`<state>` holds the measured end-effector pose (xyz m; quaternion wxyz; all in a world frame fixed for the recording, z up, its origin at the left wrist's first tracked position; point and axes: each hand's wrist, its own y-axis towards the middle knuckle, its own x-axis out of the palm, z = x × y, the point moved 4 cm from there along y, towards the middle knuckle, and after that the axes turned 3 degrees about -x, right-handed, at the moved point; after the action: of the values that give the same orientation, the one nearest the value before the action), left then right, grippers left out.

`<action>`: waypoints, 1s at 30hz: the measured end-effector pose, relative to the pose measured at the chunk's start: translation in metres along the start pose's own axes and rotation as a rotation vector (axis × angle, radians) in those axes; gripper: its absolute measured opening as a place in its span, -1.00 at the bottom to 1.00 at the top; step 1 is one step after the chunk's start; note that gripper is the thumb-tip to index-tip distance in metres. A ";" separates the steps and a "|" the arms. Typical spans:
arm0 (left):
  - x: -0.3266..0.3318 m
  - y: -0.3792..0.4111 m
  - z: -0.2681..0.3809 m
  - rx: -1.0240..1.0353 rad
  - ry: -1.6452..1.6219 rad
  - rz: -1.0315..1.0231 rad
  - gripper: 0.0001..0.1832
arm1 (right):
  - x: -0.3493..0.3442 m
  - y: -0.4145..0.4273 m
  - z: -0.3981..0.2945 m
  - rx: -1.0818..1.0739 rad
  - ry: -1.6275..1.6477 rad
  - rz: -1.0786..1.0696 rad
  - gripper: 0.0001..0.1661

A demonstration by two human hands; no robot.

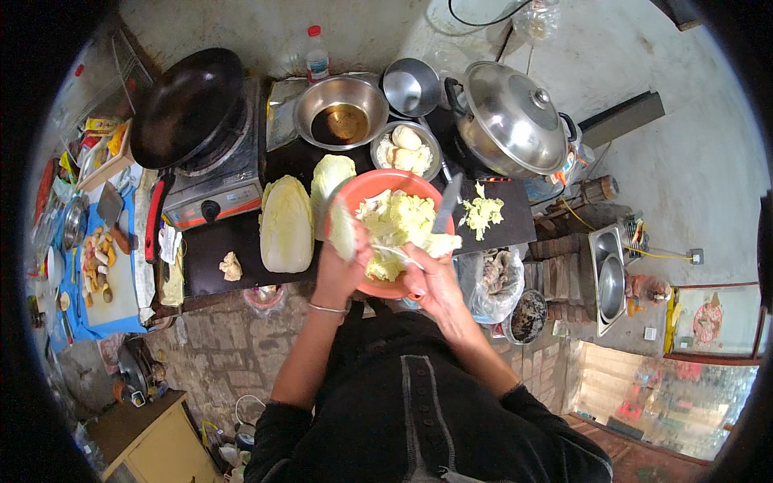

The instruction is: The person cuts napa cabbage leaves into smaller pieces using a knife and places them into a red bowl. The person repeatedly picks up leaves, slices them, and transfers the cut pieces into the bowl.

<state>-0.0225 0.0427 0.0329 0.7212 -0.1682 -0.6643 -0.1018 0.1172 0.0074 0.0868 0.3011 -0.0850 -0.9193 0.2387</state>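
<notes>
My left hand (347, 262) grips a pale Chinese cabbage leaf (343, 232), blurred, over the left rim of an orange-red plastic basin (344, 193). Torn yellow-green cabbage pieces (407, 214) fill much of the basin. Over its lower right side, my right hand (435, 278) is closed around a kitchen knife (447, 204), whose blade points up and away; the fingers hide the handle. A thin white leaf rib (395, 249) spans between both hands. Left of the basin lie a whole Chinese cabbage (287, 223) and a second cabbage (332, 175), partly behind the rim.
Cabbage scraps (483, 211) lie right on the dark counter (208, 256). Behind stand a steel bowl with dark liquid (341, 124), a bowl of rice and pale buns (407, 148), and a lidded steel pot (513, 121). A black wok (187, 108) sits on the gas stove (220, 199) at left.
</notes>
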 end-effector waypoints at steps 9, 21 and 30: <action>0.000 -0.008 0.033 0.019 0.749 0.278 -0.70 | -0.026 -0.004 -0.025 0.079 -0.262 0.066 -0.68; 0.010 -0.006 -0.021 -0.460 1.069 -0.026 -0.69 | -0.028 0.000 -0.018 0.045 -0.491 -0.099 -0.83; 0.010 -0.015 -0.004 -0.383 0.892 0.073 -0.63 | -0.034 -0.014 -0.045 -0.541 -0.784 0.026 -0.65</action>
<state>-0.0237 0.0286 0.0439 0.8947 -0.2610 -0.2535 -0.2590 0.1713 0.0022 0.1081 -0.1045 -0.0753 -0.9916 0.0086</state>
